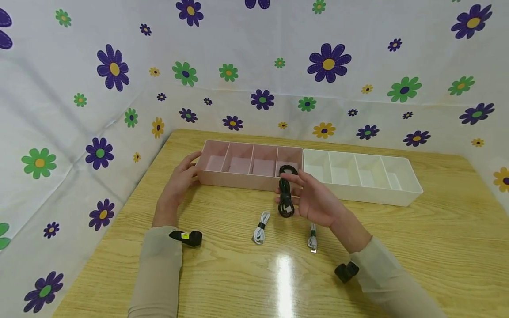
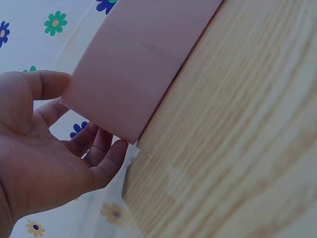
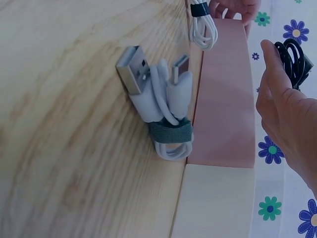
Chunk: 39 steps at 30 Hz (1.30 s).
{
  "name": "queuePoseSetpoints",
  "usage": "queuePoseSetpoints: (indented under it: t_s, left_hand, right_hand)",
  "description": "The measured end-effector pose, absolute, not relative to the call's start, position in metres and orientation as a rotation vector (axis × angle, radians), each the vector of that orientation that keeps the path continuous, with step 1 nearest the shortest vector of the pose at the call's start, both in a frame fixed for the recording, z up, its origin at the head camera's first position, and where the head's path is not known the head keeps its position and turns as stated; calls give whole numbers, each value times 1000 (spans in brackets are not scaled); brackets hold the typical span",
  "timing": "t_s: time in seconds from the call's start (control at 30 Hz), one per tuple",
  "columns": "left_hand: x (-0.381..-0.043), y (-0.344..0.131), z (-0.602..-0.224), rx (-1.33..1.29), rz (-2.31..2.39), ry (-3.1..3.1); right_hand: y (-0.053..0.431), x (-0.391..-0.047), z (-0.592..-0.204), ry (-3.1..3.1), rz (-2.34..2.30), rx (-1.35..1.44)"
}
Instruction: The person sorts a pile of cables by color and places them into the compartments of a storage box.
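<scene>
Cable (blk) [image 1: 285, 196] lies across R fingers [image 1: 296, 192], pinched there, nr pink box [image 1: 238, 180].

On the surface [image 1: 222, 274], the left tray [image 1: 238, 180] and right tray [image 1: 370, 193] stand end to end before the cloth [image 1: 258, 66]. In front lie the left bundle [image 1: 261, 225] and right bundle [image 1: 312, 241]. The left grip [image 1: 179, 183] touches the left tray's outer end; the held cable [image 1: 284, 194] is in the right grip [image 1: 316, 201].
</scene>
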State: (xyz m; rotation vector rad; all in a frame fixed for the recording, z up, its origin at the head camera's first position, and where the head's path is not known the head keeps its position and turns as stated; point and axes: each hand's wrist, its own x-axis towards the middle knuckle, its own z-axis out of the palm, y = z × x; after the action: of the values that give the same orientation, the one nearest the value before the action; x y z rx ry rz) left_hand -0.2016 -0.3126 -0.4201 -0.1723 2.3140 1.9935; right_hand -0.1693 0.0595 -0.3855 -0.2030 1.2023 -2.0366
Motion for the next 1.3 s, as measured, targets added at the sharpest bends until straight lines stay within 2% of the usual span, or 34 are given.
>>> queuePoseSetpoints:
  t_s: [1.3]
  left_hand:
    - [-200,-314,-419,-180,2023,2281]
  right_hand:
    - [31,-206,-370,1131,-2154,-162]
